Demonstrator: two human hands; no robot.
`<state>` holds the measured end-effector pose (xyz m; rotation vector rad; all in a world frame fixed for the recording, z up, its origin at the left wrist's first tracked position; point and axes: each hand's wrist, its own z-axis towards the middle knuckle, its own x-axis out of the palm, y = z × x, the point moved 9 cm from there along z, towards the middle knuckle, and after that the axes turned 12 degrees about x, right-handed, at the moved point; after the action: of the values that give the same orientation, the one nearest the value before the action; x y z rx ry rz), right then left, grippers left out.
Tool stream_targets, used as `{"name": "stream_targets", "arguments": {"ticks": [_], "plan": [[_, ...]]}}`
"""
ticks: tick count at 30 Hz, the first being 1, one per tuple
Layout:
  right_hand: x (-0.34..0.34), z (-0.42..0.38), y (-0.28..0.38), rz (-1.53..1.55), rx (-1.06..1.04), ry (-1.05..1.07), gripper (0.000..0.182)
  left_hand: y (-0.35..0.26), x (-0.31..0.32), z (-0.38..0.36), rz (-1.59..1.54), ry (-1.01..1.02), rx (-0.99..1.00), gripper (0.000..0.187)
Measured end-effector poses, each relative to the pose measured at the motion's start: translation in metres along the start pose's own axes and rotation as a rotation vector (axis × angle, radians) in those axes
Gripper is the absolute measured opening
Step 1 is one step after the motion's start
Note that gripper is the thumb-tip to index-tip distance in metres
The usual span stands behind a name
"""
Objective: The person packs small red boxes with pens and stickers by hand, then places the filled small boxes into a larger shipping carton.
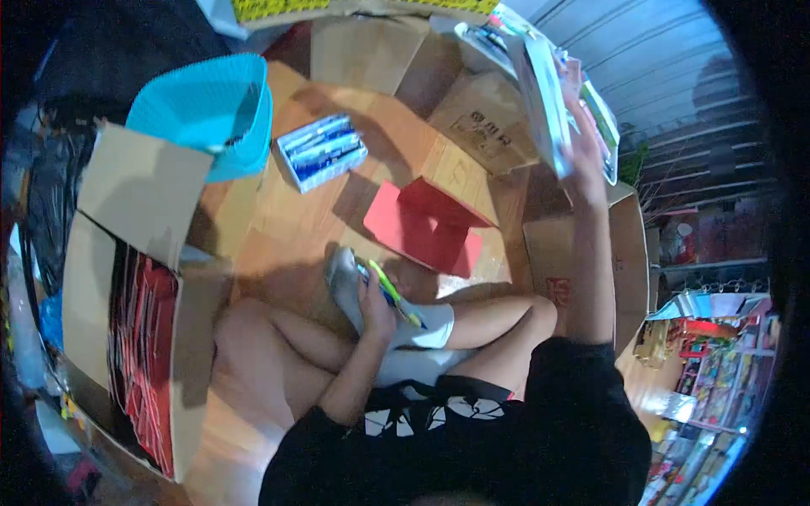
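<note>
My left hand (pixel 377 308) is closed around several slim pen-like items, among them a yellow-green pen (pixel 381 278) and blue ones; it is low over my crossed legs, near a grey-and-white sock (pixel 342 278). My right hand (pixel 585 164) reaches far up to the right, its fingers stretched out and partly blurred against a stack of white and coloured flat packs (pixel 540 97). An open red cardboard box (pixel 422 228) sits on the floor in front of my feet. Beyond it stands a blue-and-white box (pixel 321 153) filled with blue and white slim items.
On the left are a turquoise basket (pixel 202 110) and an open carton (pixel 194 337) with red flat pieces (pixel 156 363). Brown cartons (pixel 485 122) stand ahead, and another open carton (pixel 540 244) is beside my right arm. Stocked shelves (pixel 717 388) line the right side.
</note>
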<state>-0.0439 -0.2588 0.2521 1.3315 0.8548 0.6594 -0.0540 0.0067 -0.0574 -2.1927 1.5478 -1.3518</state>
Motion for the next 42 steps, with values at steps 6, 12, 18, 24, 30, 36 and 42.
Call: {"name": "stream_targets", "arguments": {"ticks": [6, 12, 18, 24, 30, 36, 42], "plan": [[0.084, -0.124, -0.087, -0.192, 0.310, 0.455, 0.067, -0.007, 0.014, 0.000, -0.187, 0.103, 0.043, 0.022], [0.090, -0.110, -0.171, -0.876, 0.199, 0.191, 0.058, -0.026, 0.031, 0.007, 0.201, 0.317, 0.247, 0.024], [0.124, -0.090, -0.183, -1.048, -0.254, 0.283, 0.044, -0.006, 0.035, 0.004, 0.283, 0.332, -0.081, 0.039], [0.115, -0.078, -0.197, -1.043, -0.122, 0.225, 0.039, -0.004, 0.035, 0.006, 0.440, 0.373, -0.022, 0.045], [0.097, -0.057, -0.250, -1.139, 0.134, 0.200, 0.020, -0.011, 0.045, 0.004, 0.446, 0.418, 0.000, 0.048], [0.090, -0.060, -0.221, -0.961, 0.039, 0.113, 0.017, -0.016, 0.050, 0.003, 0.502, 0.395, -0.090, 0.047], [0.076, -0.111, -0.191, -0.986, -0.077, 0.126, 0.020, -0.026, 0.063, 0.025, -0.181, -0.051, -0.003, 0.016]]}}
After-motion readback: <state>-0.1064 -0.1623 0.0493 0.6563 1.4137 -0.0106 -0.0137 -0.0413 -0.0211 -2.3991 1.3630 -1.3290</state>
